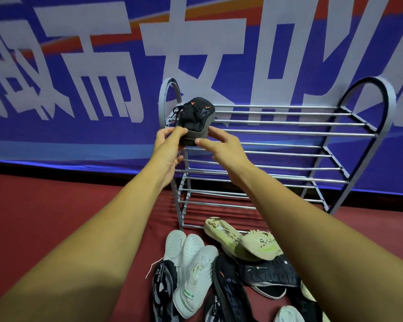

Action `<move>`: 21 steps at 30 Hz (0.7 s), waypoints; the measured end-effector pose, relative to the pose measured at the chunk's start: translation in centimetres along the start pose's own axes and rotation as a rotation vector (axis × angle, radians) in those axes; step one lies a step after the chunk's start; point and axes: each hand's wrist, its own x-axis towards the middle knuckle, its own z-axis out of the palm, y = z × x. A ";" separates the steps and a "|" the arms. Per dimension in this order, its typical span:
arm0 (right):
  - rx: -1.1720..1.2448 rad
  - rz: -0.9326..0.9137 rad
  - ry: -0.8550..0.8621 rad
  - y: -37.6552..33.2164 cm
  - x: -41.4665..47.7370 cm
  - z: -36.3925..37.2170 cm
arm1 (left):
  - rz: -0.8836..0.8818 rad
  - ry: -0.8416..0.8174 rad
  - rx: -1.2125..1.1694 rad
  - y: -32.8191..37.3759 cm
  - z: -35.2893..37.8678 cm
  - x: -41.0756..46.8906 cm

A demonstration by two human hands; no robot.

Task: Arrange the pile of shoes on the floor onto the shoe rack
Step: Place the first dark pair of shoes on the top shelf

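Both hands grip a black sneaker (197,117) by its heel at the left end of the metal shoe rack's (289,133) top shelf, the left hand (166,147) and right hand (219,147) pinching either side. Whether its sole touches the bars is unclear. On the red floor (56,217) below, the pile of shoes (219,270) is cut off by the bottom edge and partly hidden behind the right forearm.

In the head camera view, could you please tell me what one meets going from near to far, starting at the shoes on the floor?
Pile of shoes on the red floor → bottom of the shoe rack → both hands, left hand and right hand, holding a black shoe at the top shelf → blue banner.
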 end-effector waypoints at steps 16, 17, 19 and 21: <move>0.047 -0.005 0.221 2.1 4.9 3.5 | 0.040 0.034 0.083 -0.5 -1.2 3.6; 0.043 -0.005 0.237 2.1 5.2 3.7 | 0.048 0.031 0.092 -0.5 -1.2 3.7; 0.022 -0.010 0.265 2.1 5.5 4.1 | 0.057 0.018 0.105 -0.5 -1.2 4.1; -0.012 -0.013 0.288 2.3 5.8 4.4 | 0.061 0.006 0.118 -0.6 -1.2 4.4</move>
